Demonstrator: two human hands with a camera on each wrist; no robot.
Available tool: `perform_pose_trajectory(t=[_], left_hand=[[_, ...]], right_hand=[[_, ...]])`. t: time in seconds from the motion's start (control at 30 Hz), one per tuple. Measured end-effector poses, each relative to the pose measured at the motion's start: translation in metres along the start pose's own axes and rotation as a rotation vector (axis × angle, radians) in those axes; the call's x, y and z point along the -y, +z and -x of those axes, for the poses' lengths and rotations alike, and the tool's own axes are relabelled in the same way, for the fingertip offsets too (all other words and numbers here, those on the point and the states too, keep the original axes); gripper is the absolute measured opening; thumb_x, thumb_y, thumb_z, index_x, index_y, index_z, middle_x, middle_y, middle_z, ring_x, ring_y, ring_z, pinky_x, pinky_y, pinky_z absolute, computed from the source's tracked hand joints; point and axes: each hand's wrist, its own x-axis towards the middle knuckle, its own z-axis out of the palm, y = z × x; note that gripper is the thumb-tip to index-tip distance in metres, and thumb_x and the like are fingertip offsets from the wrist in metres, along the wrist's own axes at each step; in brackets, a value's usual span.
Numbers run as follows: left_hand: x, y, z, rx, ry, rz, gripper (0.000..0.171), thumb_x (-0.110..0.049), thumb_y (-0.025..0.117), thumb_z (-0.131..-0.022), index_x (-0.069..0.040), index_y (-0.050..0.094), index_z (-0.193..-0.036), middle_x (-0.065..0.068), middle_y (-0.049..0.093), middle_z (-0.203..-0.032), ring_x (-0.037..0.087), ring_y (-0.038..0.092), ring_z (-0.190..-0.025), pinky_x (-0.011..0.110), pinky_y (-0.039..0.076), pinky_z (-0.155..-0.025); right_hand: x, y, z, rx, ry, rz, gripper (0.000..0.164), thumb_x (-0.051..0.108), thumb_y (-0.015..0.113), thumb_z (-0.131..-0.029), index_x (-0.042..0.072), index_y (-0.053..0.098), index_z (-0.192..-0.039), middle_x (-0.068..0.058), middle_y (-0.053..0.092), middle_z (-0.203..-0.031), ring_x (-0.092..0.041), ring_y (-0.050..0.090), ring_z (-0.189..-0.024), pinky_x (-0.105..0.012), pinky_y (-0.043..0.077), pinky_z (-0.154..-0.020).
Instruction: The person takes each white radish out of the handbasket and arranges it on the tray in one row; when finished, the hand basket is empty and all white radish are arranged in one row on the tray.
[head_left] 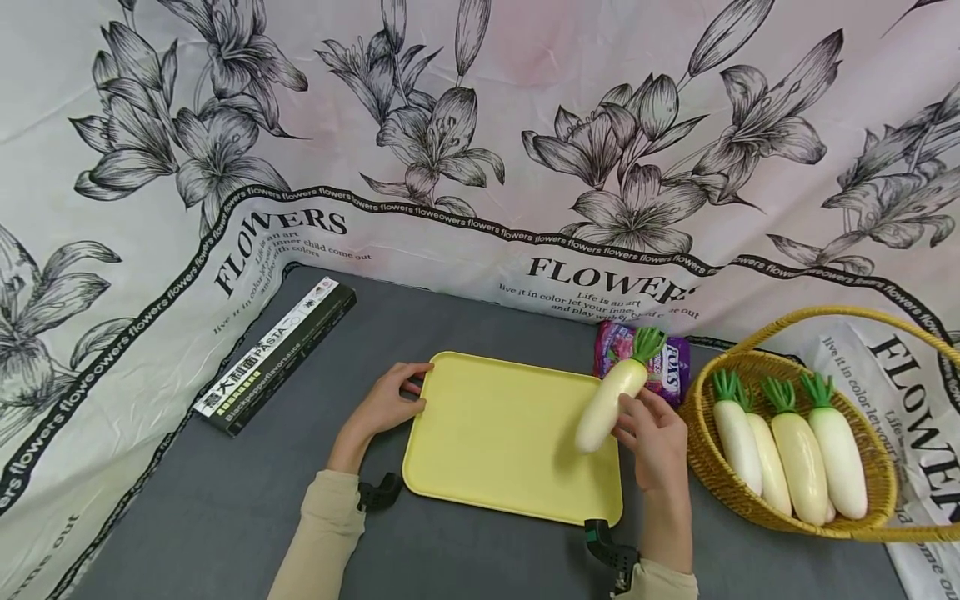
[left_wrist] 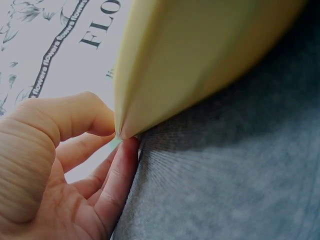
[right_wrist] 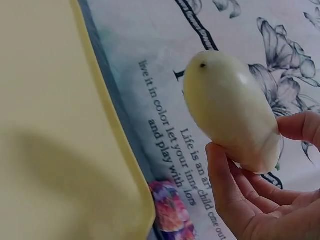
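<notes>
My right hand (head_left: pixel 654 437) grips a white radish (head_left: pixel 611 406) with green leaves, held over the right part of a yellow tray (head_left: pixel 480 433). In the right wrist view, thumb and fingers pinch the radish (right_wrist: pixel 230 105) from both sides, its rounded end with a dark dot towards the camera. At the tray's left side, my left hand (head_left: pixel 386 402) holds the rim between thumb and fingers. The left wrist view has this tray edge (left_wrist: pixel 122 110) at the thumb tip and fingertips, close over the grey cloth.
A wicker basket (head_left: pixel 697 454) with a tall handle holds several white radishes (head_left: pixel 801 467) at the right. Behind the tray's right corner lies a purple snack bag (head_left: pixel 667 379). A black pasta box (head_left: pixel 277 358) lies to the left. Floral cloth (head_left: pixel 465 167) hangs behind the grey table (head_left: pixel 217 517).
</notes>
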Motion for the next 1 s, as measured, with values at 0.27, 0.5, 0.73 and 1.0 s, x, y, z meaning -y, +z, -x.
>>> perform_pose_trajectory(t=[0.27,0.5,0.73,1.0], left_hand=[[0.003,0.002,0.004,-0.018,0.053,0.025,0.055,-0.002,0.065,-0.085,0.001,0.054,-0.139,0.021,0.053,-0.121,0.029,0.06,-0.096,0.037,0.056,-0.077],[0.005,0.001,0.001,-0.017,0.044,0.024,0.056,-0.002,0.064,-0.084,0.0,0.053,-0.14,0.019,0.053,-0.121,0.03,0.061,-0.096,0.038,0.055,-0.079],[0.001,0.001,-0.003,0.016,0.013,0.019,0.057,0.0,0.065,-0.086,-0.001,0.051,-0.141,0.02,0.052,-0.124,0.031,0.06,-0.1,0.039,0.055,-0.081],[0.0,-0.002,0.0,0.013,0.002,0.018,0.058,0.0,0.065,-0.086,-0.001,0.051,-0.142,0.02,0.052,-0.125,0.031,0.06,-0.1,0.038,0.055,-0.081]], right_hand=[[-0.016,0.025,-0.001,0.083,0.011,0.005,0.047,0.013,0.062,-0.096,-0.005,0.048,-0.137,0.008,0.067,-0.088,-0.008,0.068,-0.077,-0.027,0.059,-0.072],[-0.026,0.051,-0.001,0.156,-0.006,0.008,0.045,0.007,0.062,-0.093,-0.006,0.051,-0.135,0.004,0.069,-0.086,-0.01,0.067,-0.073,-0.028,0.059,-0.068],[-0.034,0.073,0.004,0.216,-0.044,0.036,0.04,0.004,0.062,-0.092,-0.006,0.055,-0.13,-0.006,0.069,-0.092,-0.013,0.066,-0.074,-0.03,0.059,-0.065],[-0.045,0.094,0.008,0.298,-0.021,0.046,0.038,0.005,0.063,-0.093,-0.005,0.057,-0.129,-0.013,0.069,-0.096,-0.018,0.07,-0.081,-0.033,0.059,-0.068]])
